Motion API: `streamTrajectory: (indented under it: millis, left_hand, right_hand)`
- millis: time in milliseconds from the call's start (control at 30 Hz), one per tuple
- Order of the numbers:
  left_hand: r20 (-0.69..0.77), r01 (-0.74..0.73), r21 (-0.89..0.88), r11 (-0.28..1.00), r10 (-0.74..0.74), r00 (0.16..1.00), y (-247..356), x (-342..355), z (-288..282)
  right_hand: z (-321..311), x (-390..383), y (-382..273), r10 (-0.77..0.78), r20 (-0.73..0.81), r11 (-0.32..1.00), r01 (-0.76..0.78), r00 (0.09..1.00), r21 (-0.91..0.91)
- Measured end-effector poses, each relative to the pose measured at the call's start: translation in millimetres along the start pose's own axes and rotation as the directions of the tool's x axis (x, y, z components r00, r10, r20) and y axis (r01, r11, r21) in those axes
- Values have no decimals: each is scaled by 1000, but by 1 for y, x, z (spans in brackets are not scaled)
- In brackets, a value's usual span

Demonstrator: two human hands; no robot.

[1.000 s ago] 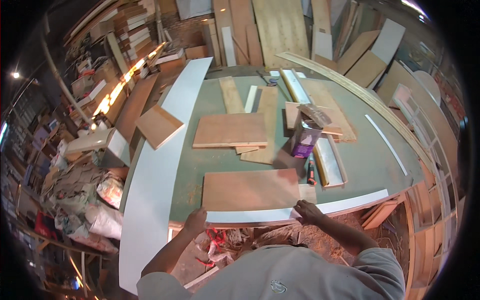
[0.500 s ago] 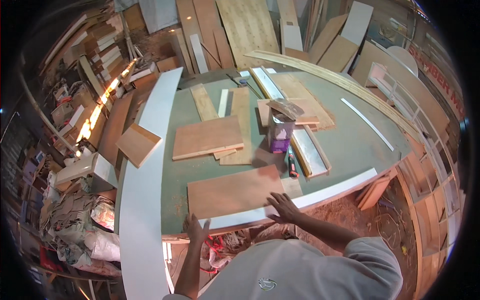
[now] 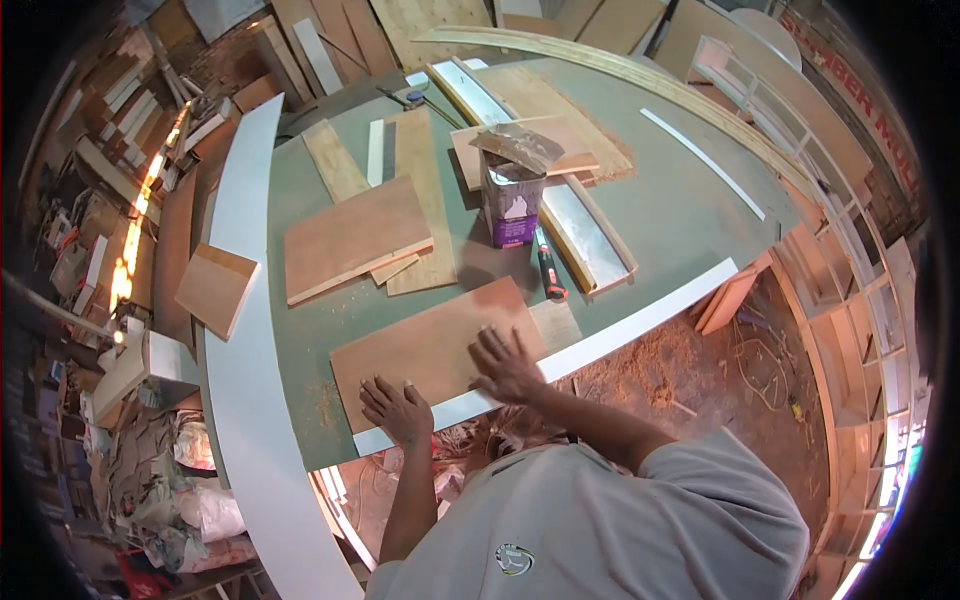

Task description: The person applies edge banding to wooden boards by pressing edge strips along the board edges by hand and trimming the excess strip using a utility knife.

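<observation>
Both my palms flat, fingers spread — left hand (image 3: 400,410), right hand (image 3: 508,365) — pinning the plywood panel (image 3: 430,345) to the worktop (image 3: 680,200), gripping nothing.

Green-topped workbench (image 3: 690,215) stands over a sawdust-strewn dirt floor (image 3: 720,370), with timber offcuts and boards (image 3: 300,40) stacked along the far side, white shelving frames (image 3: 850,260) to the right, cluttered scrap piles (image 3: 150,480) at left, and bright light (image 3: 128,265) glaring there.

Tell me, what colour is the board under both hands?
Reddish-brown wood veneer; the board shows best in the head view, lying on the green table.
</observation>
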State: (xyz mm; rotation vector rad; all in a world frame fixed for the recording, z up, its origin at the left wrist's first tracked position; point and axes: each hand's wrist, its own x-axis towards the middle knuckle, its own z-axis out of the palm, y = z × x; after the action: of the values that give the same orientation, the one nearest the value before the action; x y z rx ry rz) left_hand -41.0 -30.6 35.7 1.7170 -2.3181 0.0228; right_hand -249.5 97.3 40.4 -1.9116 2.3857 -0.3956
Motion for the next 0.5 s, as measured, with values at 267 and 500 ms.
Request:
streamTrajectory:
  millis: [267,500]
  left_hand:
    - [121,-197,50,979,190,974,4,15,-4]
    - [220,-203,-54,978,209,953,5,21,-13]
  right_hand:
    - [-23,2,32,113,52,993,-114,992,9]
    - [-30,14,25,189,198,981,-194,962,6]
